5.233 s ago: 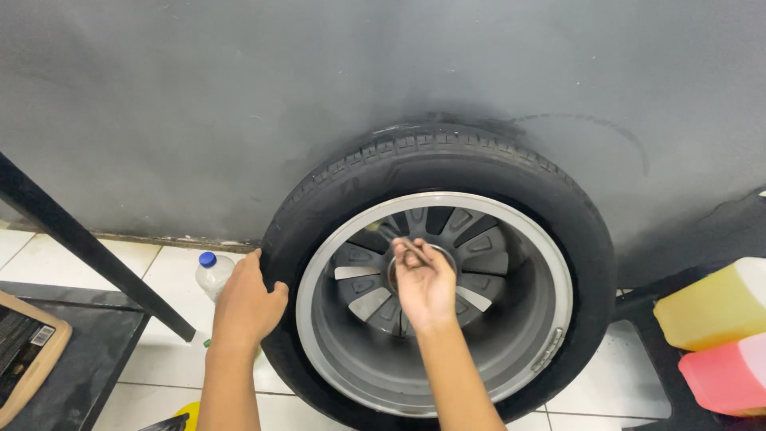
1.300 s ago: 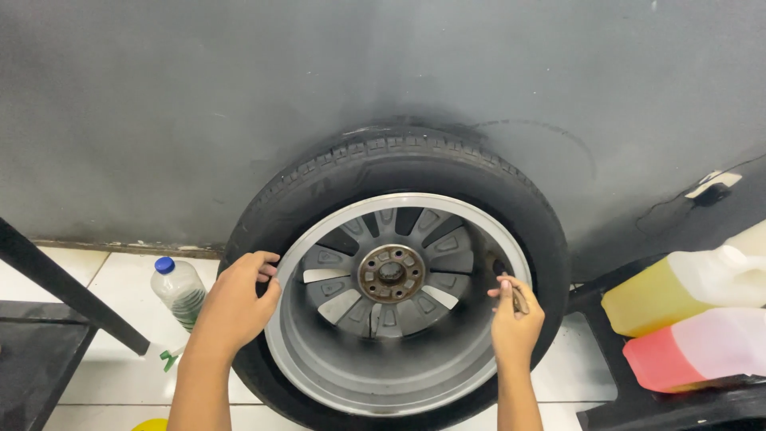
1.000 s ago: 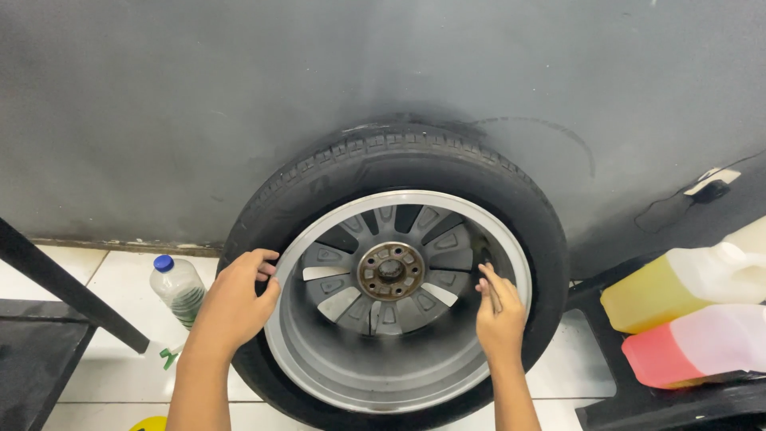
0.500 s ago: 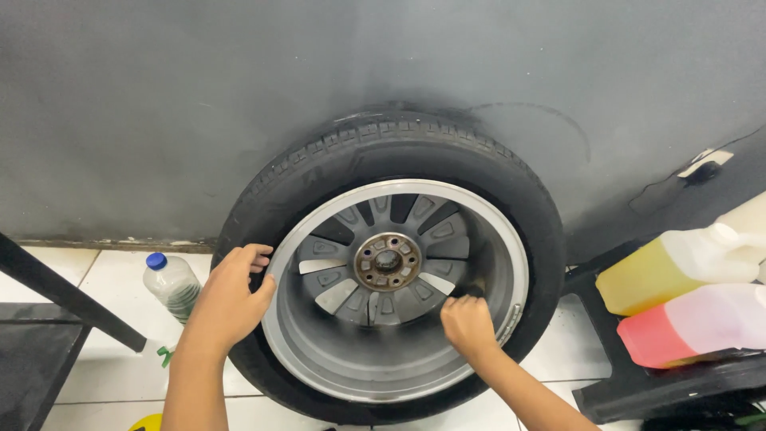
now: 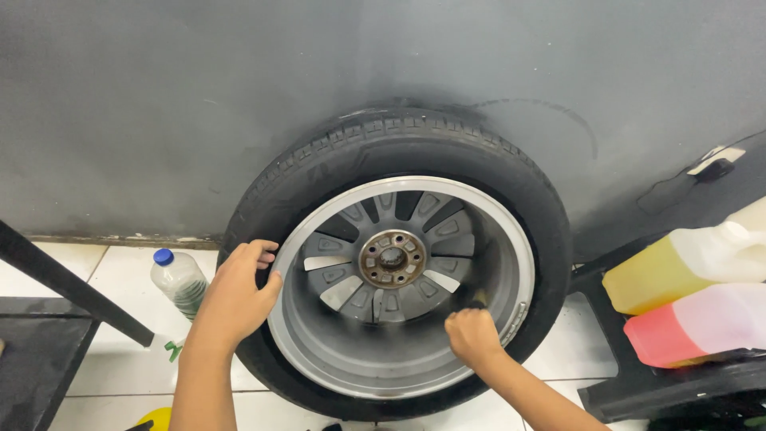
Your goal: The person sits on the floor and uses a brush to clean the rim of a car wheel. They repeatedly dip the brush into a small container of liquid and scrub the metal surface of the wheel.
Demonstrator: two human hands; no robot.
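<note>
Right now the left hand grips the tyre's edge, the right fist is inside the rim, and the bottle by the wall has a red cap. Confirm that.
Not quite: the bottle has a blue cap, as the head view shows. The left hand does grip the tyre, and the right fist is inside the rim.

upright tyre w/ alloy rim, against wall

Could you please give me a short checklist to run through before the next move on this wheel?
1. Wheel upright against the grey wall: ok.
2. Left hand gripping the tyre edge by the rim: ok.
3. Right hand closed into a fist inside the rim, low on the right: ok; what it holds: cannot tell.
4. Hub uncovered and in view: ok.
5. Plastic bottle on the floor close beside the tyre: not ok, could get knocked.
6. Yellow and pink jugs apart from the tyre: ok.
</note>
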